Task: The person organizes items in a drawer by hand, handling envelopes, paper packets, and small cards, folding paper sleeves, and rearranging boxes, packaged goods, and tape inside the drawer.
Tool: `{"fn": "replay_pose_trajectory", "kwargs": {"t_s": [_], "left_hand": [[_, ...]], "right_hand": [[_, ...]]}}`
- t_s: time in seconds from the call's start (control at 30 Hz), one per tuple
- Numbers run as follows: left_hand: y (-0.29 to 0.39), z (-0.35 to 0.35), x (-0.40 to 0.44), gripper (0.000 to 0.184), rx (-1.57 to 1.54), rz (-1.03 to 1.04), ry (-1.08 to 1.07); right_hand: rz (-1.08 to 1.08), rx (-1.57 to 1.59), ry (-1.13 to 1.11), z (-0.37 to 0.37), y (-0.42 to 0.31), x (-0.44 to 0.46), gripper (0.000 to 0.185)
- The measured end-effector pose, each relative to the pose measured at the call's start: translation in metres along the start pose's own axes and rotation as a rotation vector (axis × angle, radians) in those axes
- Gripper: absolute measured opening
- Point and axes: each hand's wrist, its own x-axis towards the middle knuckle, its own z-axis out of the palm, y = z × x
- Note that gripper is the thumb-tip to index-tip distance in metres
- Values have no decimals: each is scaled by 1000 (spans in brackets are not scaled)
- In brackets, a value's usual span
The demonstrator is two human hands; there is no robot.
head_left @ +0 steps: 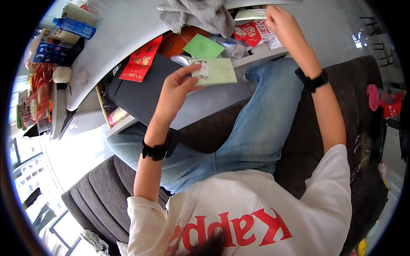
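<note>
The left hand [176,87] pinches a pale green card [222,73] over the open drawer's [265,56] front edge; the right hand [277,19], fingers curled, grips a pale slip [250,15] above its right end. Inside, a red envelope [143,59] overlaps a dark folder [149,91] leftward, a bright green card [203,46] lies mid-drawer, red packets [247,34] rightward.

Printed card [218,71] lt. grn w/ pink-&-grey motif, envelope [142,59] red w/ gold figs., folded card [203,46] brt. grn w/ dkr. pattern, towel [197,16] plain grey, T-shirt [316,209] wht. w/ red lettering.
</note>
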Motion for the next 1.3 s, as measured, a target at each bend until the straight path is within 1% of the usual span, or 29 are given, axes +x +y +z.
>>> {"fn": "replay_pose_trajectory", "kwargs": {"t_s": [0.07, 0.17, 0.23, 0.3, 0.33, 0.37, 0.43, 0.47, 0.57, 0.67, 0.77, 0.87, 0.97, 1.07, 1.17, 1.27, 1.3], "left_hand": [[0, 3, -1, 34, -2, 21, 10], [1, 6, 0, 33, -36, 27, 35], [-1, 9, 1, 35, -139, 33, 59], [-2, 13, 0, 36, -255, 14, 73], [0, 17, -2, 37, -293, 24, 76], [0, 21, -3, 36, -243, 49, 105], [-2, 27, -6, 33, -146, 104, 162], [-2, 28, -8, 29, -107, 133, 202], [-9, 19, -9, 27, -102, 159, 194], [-11, 15, -11, 24, -152, 164, 164], [-12, 17, -12, 23, -138, 184, 136], [-10, 19, -12, 24, -158, 209, 141], [-8, 14, -13, 33, -65, 227, 149], [-6, 16, -15, 46, -62, 273, 180], [-4, 15, -17, 58, -23, 277, 160], [-4, 18, -21, 56, 76, 268, 163], [-2, 18, -22, 53, 102, 256, 155]], "right_hand": [[-20, -6, 92, -13, -11, -17, 6], [-135, 232, 315, -16, -20, -45, 9], [-32, 412, 315, -17, -49, -72, 13], [-67, 411, 290, -11, -77, -93, 13], [-34, 477, 234, -4, -90, -104, 14], [-1, 542, 177, 3, -99, -113, 14], [-91, 485, 173, 19, -106, -117, 15], [-138, 457, 170, 24, -107, -118, 15], [-155, 447, 110, 28, -108, -118, 18], [79, 858, 142, 29, -115, -114, 25], [381, 1295, -115, 26, -112, -112, 36], [379, 1374, -141, 31, -112, -109, 39], [392, 1380, -256, 31, -106, -105, 40], [231, 1086, -130, 35, -107, -104, 40], [114, 971, 12, 24, -116, -94, 37], [-94, 639, 42, 15, -113, -85, 30], [-104, 644, 21, 15, -112, -84, 27]]}}
